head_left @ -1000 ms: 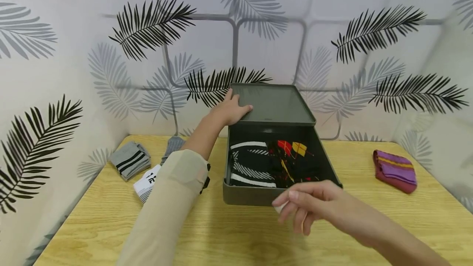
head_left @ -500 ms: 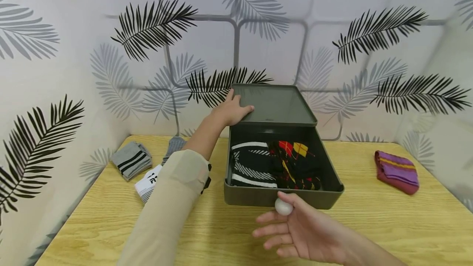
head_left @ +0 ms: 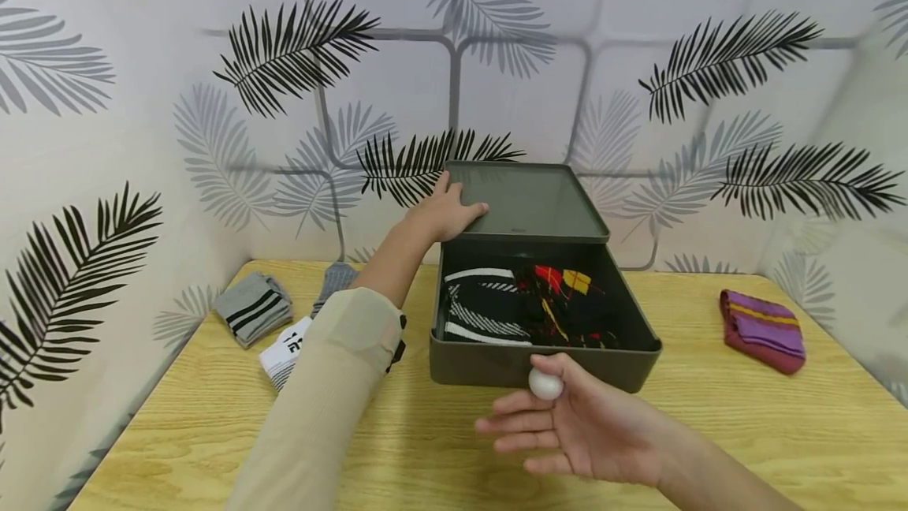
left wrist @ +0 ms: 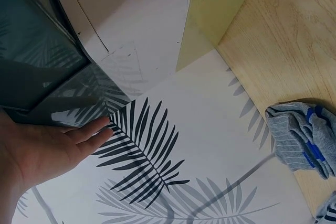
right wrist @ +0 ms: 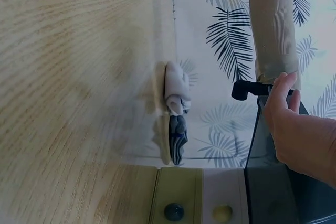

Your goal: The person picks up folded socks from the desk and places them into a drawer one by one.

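A dark grey drawer (head_left: 482, 363) stands pulled out of a small chest of drawers (head_left: 528, 197). Inside it lie black-and-white socks (head_left: 485, 302) and black socks with red and yellow diamonds (head_left: 567, 302). My right hand (head_left: 603, 434) is at the drawer front, its thumb against the white knob (head_left: 546, 385) and its other fingers extended below. On the left edge of the chest's grey top rests my left hand (head_left: 447, 215), fingers straight. The left wrist view shows that hand (left wrist: 50, 150) beside the dark upper part of the chest.
Folded grey striped socks (head_left: 253, 308), white socks (head_left: 285, 349) and blue-grey socks (head_left: 335, 282) lie on the table (head_left: 177, 432) at left. Purple socks (head_left: 762, 330) lie at right. Lower drawers (right wrist: 223, 192) have round knobs. A leaf-patterned backdrop (head_left: 532, 85) stands behind.
My right hand has turned palm-side up, its thumb coming to the knob. The drawer has slid slightly inward over the last half second. My left hand has stayed in place.
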`<state>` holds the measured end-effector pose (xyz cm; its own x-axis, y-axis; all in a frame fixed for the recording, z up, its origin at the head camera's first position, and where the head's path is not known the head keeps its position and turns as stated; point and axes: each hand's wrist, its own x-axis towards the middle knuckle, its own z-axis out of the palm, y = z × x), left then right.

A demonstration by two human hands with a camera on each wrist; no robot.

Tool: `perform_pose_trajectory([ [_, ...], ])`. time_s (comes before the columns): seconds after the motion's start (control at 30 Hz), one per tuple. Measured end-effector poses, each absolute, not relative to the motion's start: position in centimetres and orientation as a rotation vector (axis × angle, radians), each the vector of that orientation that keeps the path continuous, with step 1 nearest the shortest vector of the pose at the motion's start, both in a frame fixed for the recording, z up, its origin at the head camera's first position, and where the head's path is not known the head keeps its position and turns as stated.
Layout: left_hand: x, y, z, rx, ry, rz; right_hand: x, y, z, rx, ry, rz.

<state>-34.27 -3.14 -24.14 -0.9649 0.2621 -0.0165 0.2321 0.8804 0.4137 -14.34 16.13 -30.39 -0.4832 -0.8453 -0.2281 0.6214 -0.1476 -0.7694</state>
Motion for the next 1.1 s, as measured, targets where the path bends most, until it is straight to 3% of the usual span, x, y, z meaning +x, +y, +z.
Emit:
perform_pose_trajectory([
  [1.1,-34.4,-3.2,-24.2,0.370,2.982,0.617,-20.3,16.3,-30.2,-0.258,1.125,-1.859],
])
